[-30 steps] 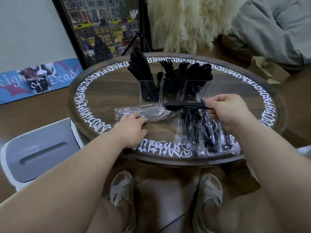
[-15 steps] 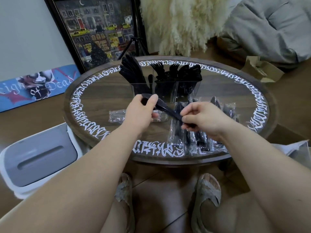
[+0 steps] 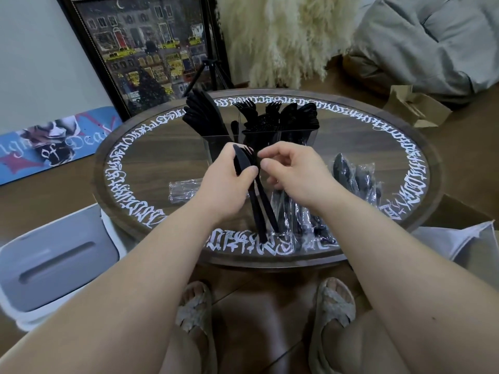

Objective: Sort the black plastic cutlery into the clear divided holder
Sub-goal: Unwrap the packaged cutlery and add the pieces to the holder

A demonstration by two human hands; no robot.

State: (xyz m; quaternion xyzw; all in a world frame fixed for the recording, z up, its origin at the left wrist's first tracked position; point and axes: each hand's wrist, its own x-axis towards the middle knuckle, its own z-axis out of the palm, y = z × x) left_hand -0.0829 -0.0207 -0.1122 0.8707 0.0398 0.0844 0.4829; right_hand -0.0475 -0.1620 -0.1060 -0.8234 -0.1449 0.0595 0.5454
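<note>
Two black cutlery pieces (image 3: 260, 209) sit bunched in the left hand (image 3: 225, 188), fingers curled round their top ends, handles pointing down toward the near edge of the worktop (image 3: 162, 163). The right hand (image 3: 294, 175) pinches at the tips with curled fingers. The clear holder (image 3: 270, 136), stuffed with black cutlery, stands just behind both hands. Wrapped packs (image 3: 348, 190) lie on the right.

Skateboard deck (image 3: 51, 143), far left of the fingers: "of Dea…" readable, rest cut off. White script ringing worktop (image 3: 127, 168): illegible.
</note>
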